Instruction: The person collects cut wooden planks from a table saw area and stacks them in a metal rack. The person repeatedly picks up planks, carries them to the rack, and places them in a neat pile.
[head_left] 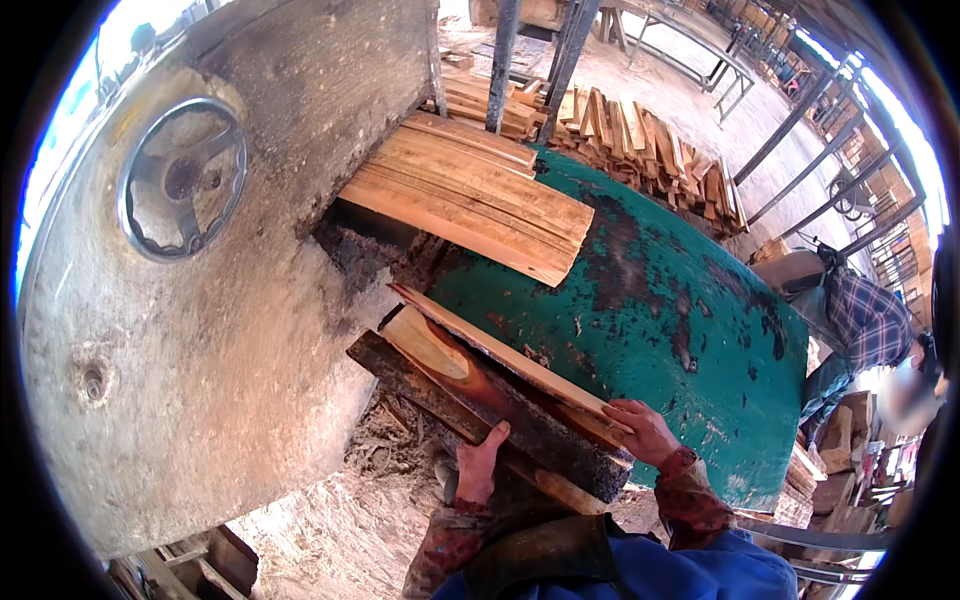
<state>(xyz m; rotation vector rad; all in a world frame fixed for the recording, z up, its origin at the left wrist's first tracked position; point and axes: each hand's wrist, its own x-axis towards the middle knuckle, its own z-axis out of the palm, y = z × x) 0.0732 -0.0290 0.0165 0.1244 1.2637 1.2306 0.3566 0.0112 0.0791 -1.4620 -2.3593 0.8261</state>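
My left hand grips the near edge of a dark, bark-faced wood slab, its thumb on top. Beyond that lies a thicker slab with a pale patch and reddish-brown wood. On the far side a narrow pale board runs alongside the slabs. My right hand is closed round the right end of this board, fingers over its top. The pieces sit together at the near edge of a worn green metal table. What lies under my palms is hidden.
A large dusty machine panel with a metal handwheel rises on the left. Sawn planks lie on the table's far left. Stacked offcuts stand behind it. A person in a plaid shirt bends at the right. Sawdust covers the ground.
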